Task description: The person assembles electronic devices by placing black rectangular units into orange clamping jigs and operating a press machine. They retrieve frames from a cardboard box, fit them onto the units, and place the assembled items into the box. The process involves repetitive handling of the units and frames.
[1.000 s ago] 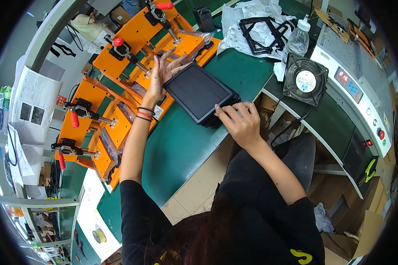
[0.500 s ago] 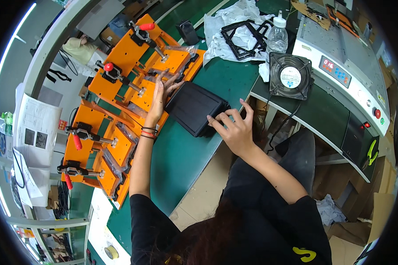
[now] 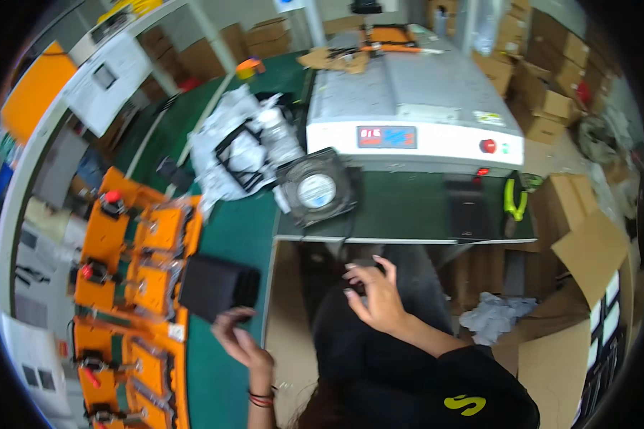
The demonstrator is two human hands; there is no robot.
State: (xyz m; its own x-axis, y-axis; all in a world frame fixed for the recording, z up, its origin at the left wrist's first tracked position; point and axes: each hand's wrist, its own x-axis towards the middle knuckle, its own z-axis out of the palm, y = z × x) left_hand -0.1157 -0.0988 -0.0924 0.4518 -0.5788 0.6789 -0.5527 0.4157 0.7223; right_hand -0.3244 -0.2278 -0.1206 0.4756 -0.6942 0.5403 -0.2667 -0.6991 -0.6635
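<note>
A stack of flat black rectangular pieces [image 3: 218, 287] lies on the green bench, beside the orange clamp fixtures [image 3: 150, 286]. Just below its near edge is my left hand [image 3: 243, 342], its fingers stretched out and somewhat blurred, with nothing visible in them. I cannot tell whether the fingertips touch the stack. Over my lap, off the bench's edge, hovers my right hand [image 3: 376, 297]. Its fingers are bent and apart, and no object shows between them.
A cooling fan [image 3: 316, 189] sits at the bench corner, by a clear bottle [image 3: 280, 139] and a black frame [image 3: 242, 161] on white wrapping. A grey-white machine [image 3: 408, 100] stands ahead. Yellow-green pliers [image 3: 515, 200] and an open carton [image 3: 551, 322] are at right.
The view has swung right. My right hand has left the black stack and moved over my lap. My left hand has come off the stack's far side to its near edge.
</note>
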